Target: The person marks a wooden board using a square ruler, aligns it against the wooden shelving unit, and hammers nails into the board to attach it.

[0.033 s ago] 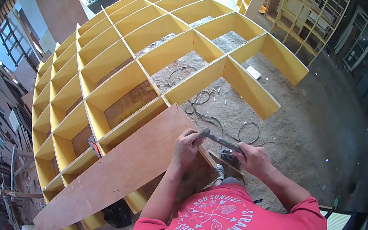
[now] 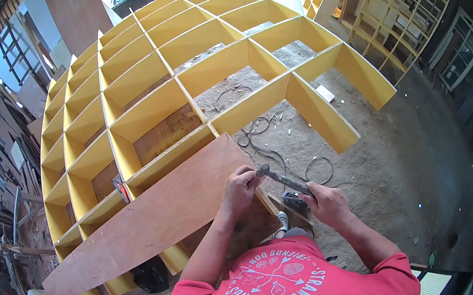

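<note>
My right hand is closed around the handle of a hammer, whose rounded head lies up against the fingers of my left hand. My left hand is pinched at the right end of a reddish-brown plywood strip. Whatever its fingertips hold, perhaps something small, is hidden by the fingers and the hammer head. The strip lies slantwise along the near edge of a large curved yellow wooden grid frame. A few small thin marks or fasteners show on its left part.
A red-and-dark tool stands in a near cell of the frame. Black cable loops over the dusty floor, beside a white block. Scrap boards crowd the left. Another lattice leans at the far right. A dark bag hangs below the strip.
Both hands, the hammer and the plywood strip stay where they were. Only a pale shape at the lower left edge has shifted slightly.
</note>
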Available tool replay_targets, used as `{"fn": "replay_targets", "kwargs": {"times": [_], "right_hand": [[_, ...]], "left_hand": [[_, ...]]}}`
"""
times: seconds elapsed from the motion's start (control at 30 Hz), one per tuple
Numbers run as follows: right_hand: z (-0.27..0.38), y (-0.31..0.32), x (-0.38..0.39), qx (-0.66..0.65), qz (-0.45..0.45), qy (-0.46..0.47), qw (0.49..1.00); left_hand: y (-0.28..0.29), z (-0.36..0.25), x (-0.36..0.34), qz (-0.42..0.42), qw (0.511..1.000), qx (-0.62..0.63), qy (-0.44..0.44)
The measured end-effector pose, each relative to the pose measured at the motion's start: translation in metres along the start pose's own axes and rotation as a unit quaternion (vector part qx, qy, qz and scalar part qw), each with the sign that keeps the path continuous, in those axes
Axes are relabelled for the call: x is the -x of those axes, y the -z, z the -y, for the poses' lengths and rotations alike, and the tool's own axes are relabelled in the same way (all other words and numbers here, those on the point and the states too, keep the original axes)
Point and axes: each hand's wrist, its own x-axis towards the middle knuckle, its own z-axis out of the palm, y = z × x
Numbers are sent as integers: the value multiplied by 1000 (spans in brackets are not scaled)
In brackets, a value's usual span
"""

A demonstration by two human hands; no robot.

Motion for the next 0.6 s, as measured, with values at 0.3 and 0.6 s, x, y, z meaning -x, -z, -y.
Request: {"fn": "replay_targets", "kwargs": {"times": [0.3, 0.6], "right_hand": [[2, -4, 3, 12, -3, -12, 1000], [1, -12, 9, 6, -7, -44, 999]], "left_hand": [[2, -2, -1, -6, 1000, 5, 3], [1, 0, 0, -5, 1000, 9, 11]]}}
